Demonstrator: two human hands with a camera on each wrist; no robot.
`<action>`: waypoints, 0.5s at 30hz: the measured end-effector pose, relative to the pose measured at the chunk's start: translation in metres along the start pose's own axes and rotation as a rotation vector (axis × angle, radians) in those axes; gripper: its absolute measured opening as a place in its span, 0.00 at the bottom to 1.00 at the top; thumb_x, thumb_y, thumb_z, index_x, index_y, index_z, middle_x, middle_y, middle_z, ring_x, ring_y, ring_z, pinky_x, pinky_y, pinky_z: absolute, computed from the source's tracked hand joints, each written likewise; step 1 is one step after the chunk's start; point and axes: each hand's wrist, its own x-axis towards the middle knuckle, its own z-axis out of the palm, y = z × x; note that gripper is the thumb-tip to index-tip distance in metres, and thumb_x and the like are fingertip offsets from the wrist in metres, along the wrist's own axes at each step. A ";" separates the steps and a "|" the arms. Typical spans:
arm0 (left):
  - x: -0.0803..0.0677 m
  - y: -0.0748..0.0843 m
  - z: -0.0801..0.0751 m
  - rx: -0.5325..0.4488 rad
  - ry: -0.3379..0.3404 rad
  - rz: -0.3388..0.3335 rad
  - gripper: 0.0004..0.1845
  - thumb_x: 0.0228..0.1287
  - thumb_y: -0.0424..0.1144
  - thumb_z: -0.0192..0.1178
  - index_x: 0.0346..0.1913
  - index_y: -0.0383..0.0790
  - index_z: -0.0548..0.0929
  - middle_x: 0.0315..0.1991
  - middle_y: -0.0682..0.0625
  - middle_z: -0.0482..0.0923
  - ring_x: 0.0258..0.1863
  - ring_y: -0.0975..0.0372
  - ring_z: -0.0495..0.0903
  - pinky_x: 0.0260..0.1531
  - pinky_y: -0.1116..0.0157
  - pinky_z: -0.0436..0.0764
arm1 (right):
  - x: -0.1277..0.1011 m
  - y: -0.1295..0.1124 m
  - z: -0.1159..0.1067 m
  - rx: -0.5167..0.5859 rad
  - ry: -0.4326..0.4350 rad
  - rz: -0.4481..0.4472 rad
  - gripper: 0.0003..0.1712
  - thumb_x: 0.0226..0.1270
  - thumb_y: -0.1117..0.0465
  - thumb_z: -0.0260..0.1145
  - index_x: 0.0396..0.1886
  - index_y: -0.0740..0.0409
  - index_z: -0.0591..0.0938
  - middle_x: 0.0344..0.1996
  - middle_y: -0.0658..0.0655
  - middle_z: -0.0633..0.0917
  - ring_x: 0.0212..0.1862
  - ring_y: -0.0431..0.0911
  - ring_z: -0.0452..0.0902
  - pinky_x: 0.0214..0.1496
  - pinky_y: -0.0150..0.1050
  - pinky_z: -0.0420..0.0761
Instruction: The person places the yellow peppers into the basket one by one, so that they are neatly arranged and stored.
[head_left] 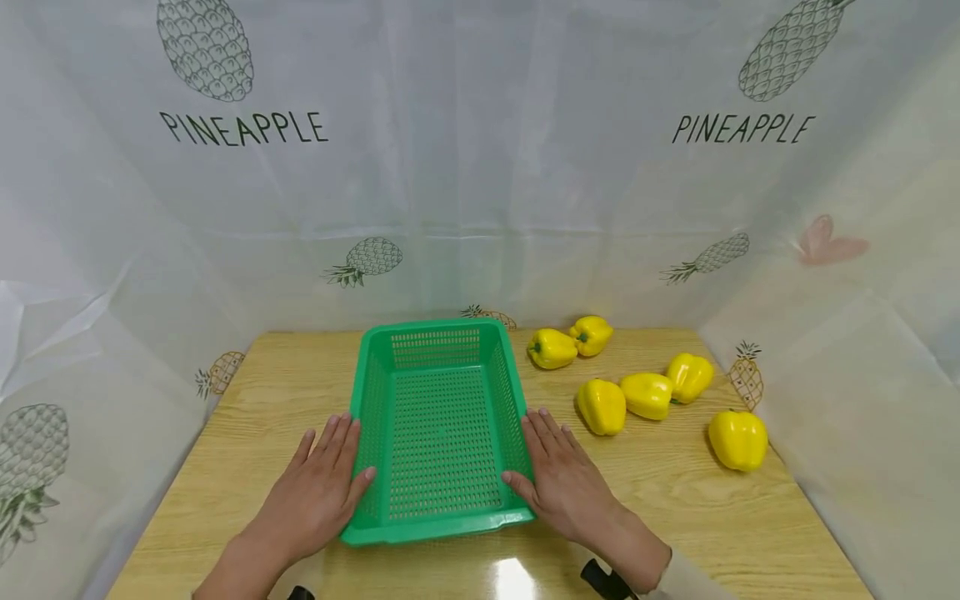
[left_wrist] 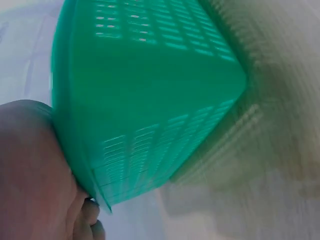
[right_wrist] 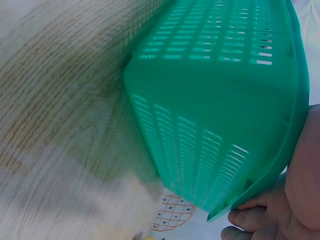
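A: Where does the green plastic basket [head_left: 442,442] lie relative to each grip?

B: Between them, on the worktop [head_left: 675,517]. The left hand [head_left: 318,487] touches one long side, the right hand [head_left: 570,483] the other, both nearer its near end.

A: Is either grip clamped on it?

B: Not that I can see. On each, the fingers lie straight against the side, with the thumb spread apart from them, over the rim [head_left: 438,531]. How hard they press, I cannot tell.

A: Why hold it that way?

B: My guess is that contact from opposite sides balances the push, so the basket can be steadied without twisting.

A: And the yellow bell peppers [head_left: 647,395]?

B: Six, right of the basket, touching neither hand. Perhaps that side was chosen to leave the basket the middle, with them near the right hand.
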 end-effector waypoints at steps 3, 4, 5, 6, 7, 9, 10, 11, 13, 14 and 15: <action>0.010 -0.006 -0.003 0.004 0.004 0.014 0.37 0.84 0.52 0.52 0.79 0.26 0.63 0.80 0.30 0.59 0.81 0.37 0.58 0.76 0.33 0.59 | 0.001 0.000 0.000 -0.004 0.002 0.001 0.46 0.83 0.39 0.56 0.82 0.70 0.61 0.82 0.69 0.60 0.85 0.62 0.52 0.82 0.64 0.60; 0.015 -0.008 -0.004 0.007 0.012 0.021 0.36 0.84 0.51 0.53 0.79 0.25 0.63 0.80 0.29 0.60 0.80 0.36 0.59 0.76 0.32 0.60 | 0.002 0.000 0.000 -0.003 0.005 0.001 0.46 0.83 0.39 0.56 0.82 0.70 0.61 0.82 0.69 0.60 0.84 0.62 0.52 0.82 0.64 0.60; 0.020 -0.010 -0.005 0.019 0.021 0.025 0.36 0.84 0.51 0.52 0.79 0.25 0.64 0.80 0.29 0.60 0.80 0.36 0.59 0.75 0.32 0.61 | 0.002 0.000 0.000 -0.004 0.008 0.003 0.46 0.83 0.39 0.56 0.82 0.70 0.61 0.82 0.69 0.60 0.84 0.62 0.52 0.82 0.64 0.60; 0.025 -0.013 -0.005 0.027 0.028 0.029 0.36 0.84 0.50 0.52 0.79 0.24 0.64 0.79 0.28 0.61 0.80 0.36 0.60 0.75 0.32 0.61 | 0.003 0.001 0.000 -0.003 0.011 0.006 0.46 0.83 0.39 0.57 0.82 0.70 0.61 0.82 0.69 0.60 0.84 0.62 0.52 0.82 0.64 0.60; 0.029 -0.015 -0.005 0.030 0.029 0.029 0.36 0.84 0.50 0.52 0.78 0.24 0.63 0.79 0.28 0.60 0.80 0.35 0.59 0.75 0.32 0.61 | 0.003 0.001 0.000 0.001 0.013 0.008 0.46 0.83 0.40 0.57 0.82 0.70 0.61 0.82 0.69 0.60 0.84 0.62 0.52 0.82 0.64 0.60; 0.036 -0.017 -0.006 0.034 0.025 0.027 0.36 0.84 0.49 0.52 0.79 0.23 0.63 0.79 0.28 0.60 0.80 0.35 0.59 0.76 0.32 0.60 | 0.002 0.001 0.001 0.000 0.015 0.009 0.46 0.83 0.39 0.57 0.82 0.70 0.61 0.82 0.69 0.60 0.84 0.62 0.53 0.82 0.64 0.60; 0.037 -0.017 -0.006 0.029 0.022 0.023 0.36 0.84 0.49 0.52 0.79 0.23 0.63 0.80 0.28 0.59 0.80 0.35 0.59 0.76 0.33 0.60 | 0.002 0.001 0.002 -0.004 0.014 0.009 0.46 0.83 0.39 0.56 0.82 0.70 0.61 0.82 0.69 0.60 0.84 0.62 0.53 0.82 0.64 0.60; 0.038 -0.018 -0.006 0.028 0.016 0.018 0.36 0.84 0.49 0.52 0.79 0.23 0.62 0.80 0.28 0.59 0.80 0.35 0.58 0.76 0.33 0.59 | 0.002 0.001 0.002 -0.007 0.013 0.008 0.46 0.83 0.39 0.56 0.82 0.70 0.61 0.82 0.69 0.60 0.84 0.62 0.53 0.82 0.64 0.61; 0.039 -0.017 -0.007 0.011 0.001 0.008 0.36 0.84 0.48 0.52 0.79 0.23 0.61 0.80 0.28 0.58 0.81 0.36 0.57 0.77 0.33 0.58 | 0.001 0.001 0.003 -0.014 0.012 0.004 0.47 0.83 0.38 0.55 0.82 0.70 0.61 0.82 0.69 0.60 0.84 0.62 0.53 0.82 0.63 0.61; 0.039 -0.017 -0.007 0.008 -0.002 0.007 0.36 0.84 0.48 0.52 0.80 0.24 0.60 0.81 0.28 0.57 0.81 0.36 0.57 0.77 0.33 0.58 | 0.001 0.001 0.003 -0.015 0.011 0.004 0.47 0.83 0.37 0.54 0.82 0.70 0.61 0.82 0.69 0.60 0.84 0.61 0.53 0.82 0.63 0.61; 0.039 -0.017 -0.007 0.006 0.001 0.009 0.36 0.84 0.48 0.52 0.80 0.24 0.60 0.81 0.28 0.57 0.81 0.36 0.57 0.77 0.33 0.58 | 0.000 0.001 0.003 -0.016 0.013 0.003 0.47 0.84 0.37 0.54 0.82 0.69 0.61 0.82 0.69 0.61 0.84 0.61 0.53 0.82 0.63 0.61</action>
